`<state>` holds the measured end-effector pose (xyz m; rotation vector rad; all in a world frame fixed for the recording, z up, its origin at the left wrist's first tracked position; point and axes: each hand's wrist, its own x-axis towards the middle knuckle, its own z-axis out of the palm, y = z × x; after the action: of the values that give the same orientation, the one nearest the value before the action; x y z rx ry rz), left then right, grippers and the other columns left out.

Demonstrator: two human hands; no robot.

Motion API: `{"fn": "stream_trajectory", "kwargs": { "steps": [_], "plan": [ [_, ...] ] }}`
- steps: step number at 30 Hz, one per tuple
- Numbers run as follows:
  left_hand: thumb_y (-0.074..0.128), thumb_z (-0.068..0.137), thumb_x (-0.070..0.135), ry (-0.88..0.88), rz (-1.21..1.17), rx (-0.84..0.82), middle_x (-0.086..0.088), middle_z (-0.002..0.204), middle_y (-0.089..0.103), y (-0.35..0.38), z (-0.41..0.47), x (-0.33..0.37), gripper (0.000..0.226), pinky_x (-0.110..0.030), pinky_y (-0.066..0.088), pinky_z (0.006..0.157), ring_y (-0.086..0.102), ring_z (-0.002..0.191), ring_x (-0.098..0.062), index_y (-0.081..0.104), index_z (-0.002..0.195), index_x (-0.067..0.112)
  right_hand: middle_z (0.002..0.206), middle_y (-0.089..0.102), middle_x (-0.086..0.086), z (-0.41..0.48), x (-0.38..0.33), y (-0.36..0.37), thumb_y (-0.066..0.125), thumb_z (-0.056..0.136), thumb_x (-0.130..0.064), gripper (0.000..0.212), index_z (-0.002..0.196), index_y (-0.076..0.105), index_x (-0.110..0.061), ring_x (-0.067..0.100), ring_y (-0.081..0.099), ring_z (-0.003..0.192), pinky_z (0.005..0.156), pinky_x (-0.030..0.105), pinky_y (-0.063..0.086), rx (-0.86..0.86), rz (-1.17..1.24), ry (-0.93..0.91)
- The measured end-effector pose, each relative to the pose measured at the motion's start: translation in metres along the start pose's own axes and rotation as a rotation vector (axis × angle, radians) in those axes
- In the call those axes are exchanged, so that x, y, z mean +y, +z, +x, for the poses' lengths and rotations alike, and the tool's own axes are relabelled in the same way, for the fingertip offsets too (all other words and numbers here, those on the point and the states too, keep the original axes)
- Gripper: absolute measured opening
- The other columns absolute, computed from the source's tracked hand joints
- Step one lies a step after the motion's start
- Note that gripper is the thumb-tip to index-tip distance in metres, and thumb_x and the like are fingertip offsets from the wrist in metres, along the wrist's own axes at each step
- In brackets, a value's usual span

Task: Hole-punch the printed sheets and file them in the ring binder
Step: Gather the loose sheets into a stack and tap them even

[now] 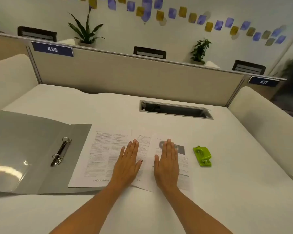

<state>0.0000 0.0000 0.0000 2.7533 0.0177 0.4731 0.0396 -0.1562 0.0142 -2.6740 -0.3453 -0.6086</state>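
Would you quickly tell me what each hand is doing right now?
Left hand: open, flat on the printed sheets, gripping nothing.
Right hand: open, flat on the sheets, gripping nothing.

Left hand (128,163) and right hand (167,163) lie flat, palms down, fingers together

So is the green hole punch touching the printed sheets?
Apart: the head view shows bare white desk between the green hole punch and the printed sheets.
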Motion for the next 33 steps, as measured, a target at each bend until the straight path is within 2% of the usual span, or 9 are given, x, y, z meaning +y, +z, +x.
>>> {"fn": "stream_trajectory", "kwargs": {
  "steps": [3, 6, 11, 14, 21, 23, 25, 29, 33],
  "plan": [
    [0.008, 0.095, 0.048, -0.021, 0.079, -0.094, -0.002, 0.16, -0.007, 0.008, -0.008, 0.006, 0.069, -0.034, -0.013, 0.118, -0.003, 0.149, -0.018, -0.004, 0.151, 0.01, 0.157, 0.025, 0.013, -0.01, 0.002, -0.004, 0.04, 0.098, -0.031, 0.061, 0.149, 0.027, -0.002, 0.024, 0.02, 0.147, 0.121, 0.031, 0.008, -0.011, -0.046, 0.023],
    [0.017, 0.1, 0.046, -0.034, 0.074, -0.154, -0.005, 0.16, 0.0, 0.016, -0.016, 0.014, 0.067, -0.034, -0.016, 0.117, 0.001, 0.149, -0.021, -0.002, 0.151, 0.008, 0.155, 0.028, 0.017, -0.017, 0.005, 0.0, 0.039, 0.099, -0.03, 0.06, 0.147, 0.029, 0.003, 0.029, 0.026, 0.146, 0.121, 0.032, 0.006, -0.064, -0.065, 0.115],
    [0.016, 0.1, 0.048, -0.019, 0.102, -0.239, -0.004, 0.161, -0.003, 0.025, -0.022, 0.016, 0.066, -0.036, -0.012, 0.117, -0.002, 0.149, -0.019, -0.004, 0.151, 0.011, 0.161, 0.01, 0.012, -0.026, 0.013, 0.007, 0.028, 0.101, -0.038, 0.065, 0.152, 0.008, -0.003, 0.023, 0.008, 0.15, 0.122, 0.033, 0.0, -0.199, -0.084, 0.23],
    [-0.003, 0.091, 0.056, 0.005, 0.112, -0.243, -0.006, 0.161, 0.004, 0.024, -0.022, 0.016, 0.077, -0.042, -0.008, 0.117, 0.003, 0.149, -0.022, 0.005, 0.152, 0.01, 0.161, 0.012, 0.013, -0.031, 0.014, 0.007, 0.028, 0.101, -0.039, 0.065, 0.152, 0.009, -0.002, 0.024, 0.009, 0.15, 0.123, 0.035, 0.002, -0.229, -0.061, 0.308],
    [-0.004, 0.089, 0.053, -0.005, 0.132, -0.234, -0.002, 0.161, -0.005, 0.025, -0.025, 0.015, 0.075, -0.037, -0.011, 0.119, -0.004, 0.149, -0.018, -0.002, 0.152, 0.013, 0.163, 0.0, 0.005, -0.026, 0.019, -0.007, 0.031, 0.102, -0.037, 0.067, 0.153, 0.0, -0.008, 0.019, -0.003, 0.15, 0.122, 0.031, -0.004, -0.368, 0.051, 0.326],
    [0.003, 0.094, 0.052, -0.006, 0.134, -0.222, 0.0, 0.16, -0.01, 0.026, -0.025, 0.015, 0.069, -0.036, -0.011, 0.119, -0.006, 0.149, -0.017, -0.006, 0.152, 0.014, 0.163, 0.003, 0.005, -0.024, 0.021, -0.017, 0.041, 0.1, -0.029, 0.068, 0.154, 0.004, -0.01, 0.02, -0.001, 0.15, 0.122, 0.032, -0.001, -0.329, 0.184, 0.41],
    [0.013, 0.099, 0.05, -0.013, 0.117, -0.217, 0.001, 0.159, -0.012, 0.027, -0.026, 0.014, 0.066, -0.034, -0.01, 0.12, -0.009, 0.148, -0.015, -0.008, 0.151, 0.016, 0.162, 0.009, 0.009, -0.023, 0.027, -0.026, 0.047, 0.097, -0.027, 0.07, 0.153, 0.009, -0.008, 0.025, 0.003, 0.15, 0.123, 0.036, 0.003, -0.294, 0.135, 0.525],
    [0.011, 0.098, 0.05, -0.003, 0.094, -0.208, 0.001, 0.16, -0.007, 0.026, -0.027, 0.015, 0.067, -0.035, -0.008, 0.121, -0.007, 0.148, -0.015, -0.004, 0.152, 0.014, 0.157, 0.012, 0.02, -0.023, 0.032, -0.04, 0.053, 0.09, -0.051, 0.084, 0.15, 0.016, -0.006, 0.038, 0.012, 0.144, 0.12, 0.045, 0.014, -0.394, -0.099, 0.754],
    [0.011, 0.097, 0.05, -0.005, 0.082, -0.194, 0.001, 0.16, -0.005, 0.025, -0.028, 0.016, 0.067, -0.035, -0.006, 0.121, -0.005, 0.149, -0.015, -0.001, 0.152, 0.014, 0.135, 0.037, 0.021, -0.018, 0.028, -0.049, 0.056, 0.082, -0.064, 0.08, 0.137, 0.037, -0.01, 0.034, 0.039, 0.121, 0.101, 0.04, 0.036, -0.446, -0.295, 0.815]
  ]
}}
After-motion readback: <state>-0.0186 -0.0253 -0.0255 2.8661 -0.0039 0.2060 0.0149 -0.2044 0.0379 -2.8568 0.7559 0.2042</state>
